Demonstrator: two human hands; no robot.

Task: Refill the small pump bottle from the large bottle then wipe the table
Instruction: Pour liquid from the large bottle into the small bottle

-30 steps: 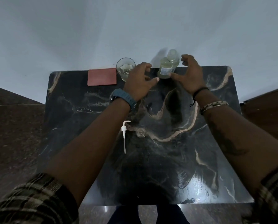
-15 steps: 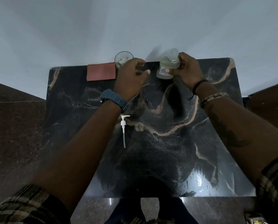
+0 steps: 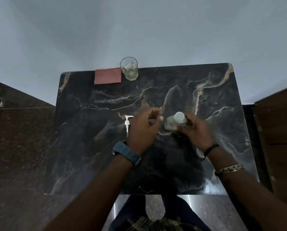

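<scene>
Nearest to me are my two forearms, which reach forward over the dark marble worktop [image 3: 222, 90]. On my left wrist there is a blue watch [image 3: 127, 153], and on my right wrist a thin black band [image 3: 210, 148] and, closer to me, a beaded bracelet [image 3: 229, 169].

My right hand [image 3: 196, 130] has a grasping grip on the large bottle [image 3: 175, 121]. The fingers are curled around its right side, and the bottle leans with its pale cap toward me and the camera. The liquid inside looks pale yellow-green. I cannot tell if the base of the bottle touches the worktop or is a little above it.

My left hand [image 3: 144, 126] is just beside the bottle, on its left. The fingers are curled inward, but the picture is blurred there, so I cannot tell if this grip holds something or is only clenched loosely.

Just left of my left hand, the white pump head [image 3: 127, 123] lies flat on the worktop, with its tube pointing toward me. The tube's lower end is hidden behind my hand.

Farther away, at the back edge of the worktop, a reddish cloth [image 3: 107, 76] lies folded flat. Just beside it on the right stands a clear glass [image 3: 129, 68], upright, with a little pale liquid at the bottom. Behind the worktop there is a plain pale wall [image 3: 139, 27].
</scene>
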